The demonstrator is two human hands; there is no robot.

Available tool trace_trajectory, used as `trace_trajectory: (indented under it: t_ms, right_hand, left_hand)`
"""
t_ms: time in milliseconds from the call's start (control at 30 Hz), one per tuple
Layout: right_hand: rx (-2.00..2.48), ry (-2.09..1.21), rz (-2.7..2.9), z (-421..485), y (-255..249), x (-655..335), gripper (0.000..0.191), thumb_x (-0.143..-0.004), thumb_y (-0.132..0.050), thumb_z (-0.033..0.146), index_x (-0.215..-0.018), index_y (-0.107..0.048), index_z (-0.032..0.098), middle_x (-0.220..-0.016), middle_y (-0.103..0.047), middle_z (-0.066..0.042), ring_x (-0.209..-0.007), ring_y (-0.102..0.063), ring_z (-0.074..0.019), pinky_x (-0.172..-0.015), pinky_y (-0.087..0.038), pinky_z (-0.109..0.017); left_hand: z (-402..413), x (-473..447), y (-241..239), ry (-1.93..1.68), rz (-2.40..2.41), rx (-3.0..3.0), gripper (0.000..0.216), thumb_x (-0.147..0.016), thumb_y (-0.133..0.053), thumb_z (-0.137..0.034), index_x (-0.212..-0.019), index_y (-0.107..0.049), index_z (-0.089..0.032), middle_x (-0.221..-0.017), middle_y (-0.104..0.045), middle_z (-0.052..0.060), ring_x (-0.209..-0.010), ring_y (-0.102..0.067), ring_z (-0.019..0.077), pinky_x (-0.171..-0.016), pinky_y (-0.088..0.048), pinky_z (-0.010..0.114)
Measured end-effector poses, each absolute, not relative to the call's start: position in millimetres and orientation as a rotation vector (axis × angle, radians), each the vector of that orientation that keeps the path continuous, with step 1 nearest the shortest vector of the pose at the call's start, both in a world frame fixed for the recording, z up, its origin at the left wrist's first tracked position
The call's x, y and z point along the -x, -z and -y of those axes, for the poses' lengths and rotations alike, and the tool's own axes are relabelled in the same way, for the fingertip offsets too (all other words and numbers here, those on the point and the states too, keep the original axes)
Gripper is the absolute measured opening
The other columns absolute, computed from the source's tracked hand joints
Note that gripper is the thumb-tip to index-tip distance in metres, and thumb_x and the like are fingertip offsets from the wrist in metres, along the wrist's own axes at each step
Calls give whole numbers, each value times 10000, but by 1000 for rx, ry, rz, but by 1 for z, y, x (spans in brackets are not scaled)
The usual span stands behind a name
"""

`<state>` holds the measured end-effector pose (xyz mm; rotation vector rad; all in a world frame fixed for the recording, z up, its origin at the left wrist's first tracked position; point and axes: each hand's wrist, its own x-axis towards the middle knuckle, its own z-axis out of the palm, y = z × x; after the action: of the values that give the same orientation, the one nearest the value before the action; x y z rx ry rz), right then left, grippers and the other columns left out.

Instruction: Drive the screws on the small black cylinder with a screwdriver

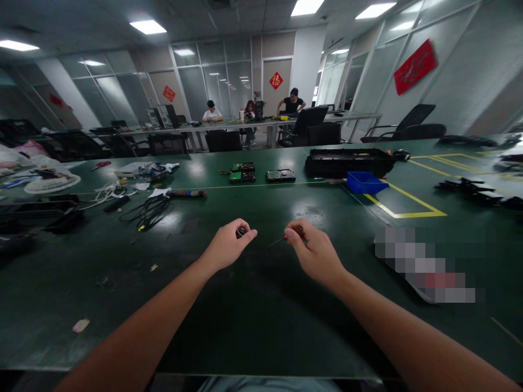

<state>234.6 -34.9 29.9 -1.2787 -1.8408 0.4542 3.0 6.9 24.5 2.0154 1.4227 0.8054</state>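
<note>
My left hand (231,245) is closed around a small dark round object with a pale rim (241,232); its kind is not clear. Across a small gap, my right hand (314,250) pinches a thin screwdriver (284,238) with a reddish handle. Its slim shaft points left, toward my left hand, without touching it. Both hands are above the green table (261,337). Beyond them lie drive-like units with green circuit boards (242,175) and a metal-cased hard drive (280,175).
A long black housing (349,163) and a blue bin (366,183) stand at the back right. Black cables (149,213) and a dark pen-shaped tool (187,193) lie left. A blurred-out flat item (420,269) is at right. Several people sit or stand at a far table (269,124).
</note>
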Motion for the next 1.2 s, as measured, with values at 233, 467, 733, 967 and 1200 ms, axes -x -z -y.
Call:
trace_trajectory:
  t_ms: [233, 467, 733, 967, 1200]
  right_hand:
    - [1259, -480, 1858, 37, -32, -236, 206, -997, -456, 381, -953, -595, 234, -822, -690, -38, -754, -658, -215, -651, -460, -335]
    - [1238, -490, 1890, 40, -36, -234, 187, -997, -454, 362, -951, -587, 238, -810, -684, -29, -750, -657, -206, -656, -451, -329]
    - [1229, -500, 1896, 42, -38, -235, 209, -1000, -449, 370, -960, -601, 231, -773, -661, -23, -719, -641, -198, -640, -445, -326]
    - [1218, -542, 1860, 42, -38, -235, 197, -990, -470, 357, -940, -612, 230, -771, -670, -29, -708, -631, -197, -618, -427, -318]
    - [1209, -556, 1846, 39, -37, -235, 203, -986, -479, 368, -932, -621, 232, -765, -670, -28, -708, -631, -198, -618, -426, -318]
  left_hand:
    - [-44, -10, -13, -447, -1482, -2369, 286, -895, -576, -419, -1081, -676, -226, -1051, -705, 81, -926, -646, 255, -771, -457, 349]
    - [-61, -15, 1, -273, -1548, -2440, 251, -860, -607, -420, -960, -676, -200, -980, -690, 109, -881, -638, 266, -768, -466, 340]
    - [-59, 1, -6, -441, -1553, -2339, 194, -847, -577, -370, -948, -637, -215, -882, -677, 53, -764, -614, 202, -676, -416, 291]
    - [-54, 58, -32, -918, -1426, -1511, 219, -840, -588, -378, -824, -592, -160, -687, -529, -22, -520, -442, 86, -485, -282, 208]
    - [-29, 163, -70, -1295, -1701, -1154, 189, -939, -426, -267, -806, -498, -154, -648, -505, -57, -562, -464, 59, -557, -389, 168]
